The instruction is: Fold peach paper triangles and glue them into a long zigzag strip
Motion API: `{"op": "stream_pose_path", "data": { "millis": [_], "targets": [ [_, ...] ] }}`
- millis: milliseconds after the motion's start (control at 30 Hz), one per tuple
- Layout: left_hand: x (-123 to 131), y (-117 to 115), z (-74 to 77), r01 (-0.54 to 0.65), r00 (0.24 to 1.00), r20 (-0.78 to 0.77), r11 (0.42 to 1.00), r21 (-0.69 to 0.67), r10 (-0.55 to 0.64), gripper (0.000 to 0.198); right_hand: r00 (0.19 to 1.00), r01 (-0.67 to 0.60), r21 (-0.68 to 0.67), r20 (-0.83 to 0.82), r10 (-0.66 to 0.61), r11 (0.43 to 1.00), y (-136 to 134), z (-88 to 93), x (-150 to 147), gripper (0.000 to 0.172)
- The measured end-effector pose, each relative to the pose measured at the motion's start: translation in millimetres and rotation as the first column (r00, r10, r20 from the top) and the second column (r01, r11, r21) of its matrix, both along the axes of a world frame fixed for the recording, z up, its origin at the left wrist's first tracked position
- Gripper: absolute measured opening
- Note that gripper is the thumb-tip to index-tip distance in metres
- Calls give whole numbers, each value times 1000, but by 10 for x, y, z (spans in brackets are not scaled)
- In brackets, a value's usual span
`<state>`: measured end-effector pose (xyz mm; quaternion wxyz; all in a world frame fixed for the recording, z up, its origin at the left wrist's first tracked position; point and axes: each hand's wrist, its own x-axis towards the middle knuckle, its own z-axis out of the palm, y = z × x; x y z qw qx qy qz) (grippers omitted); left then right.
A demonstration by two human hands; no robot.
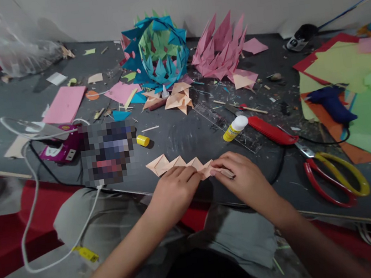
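Fingertips [213,172] of the right hand [245,174] pinch one end of a peach folded-paper strip [159,165], while the left hand [177,186] has its fingers bent down over the strip's middle, gripping it too, though its thumb is hidden from me. The strip lies along the table's near edge, its far-left point free.

From where I stand, several pointed units look joined in a zigzag row, both ends open, so it forms no ring yet. More folded peach pieces [179,97] lie loose beyond, unattached. Behind them, a blue spiked paper ring [134,56] and a pink spiked paper ring [220,56] look fully assembled. A yellow glue stick [234,129] sits just beyond the right hand, a yellow cap [143,140] well apart from it.
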<state>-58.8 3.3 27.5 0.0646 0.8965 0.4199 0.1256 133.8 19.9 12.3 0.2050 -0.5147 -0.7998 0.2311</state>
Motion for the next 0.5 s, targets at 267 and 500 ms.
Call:
{"op": "stream_pose_path", "data": {
  "millis": [267,500],
  "targets": [
    [30,-76,24,-10,1000,14,999,34,9,17,901,-136,392,431,-51,910,104,206,312,33],
    [-9,-39,-4,30,1000,-8,1000,6,-30,19,758,-191,391,642,-118,900,347,241,582,52]
  ]
}}
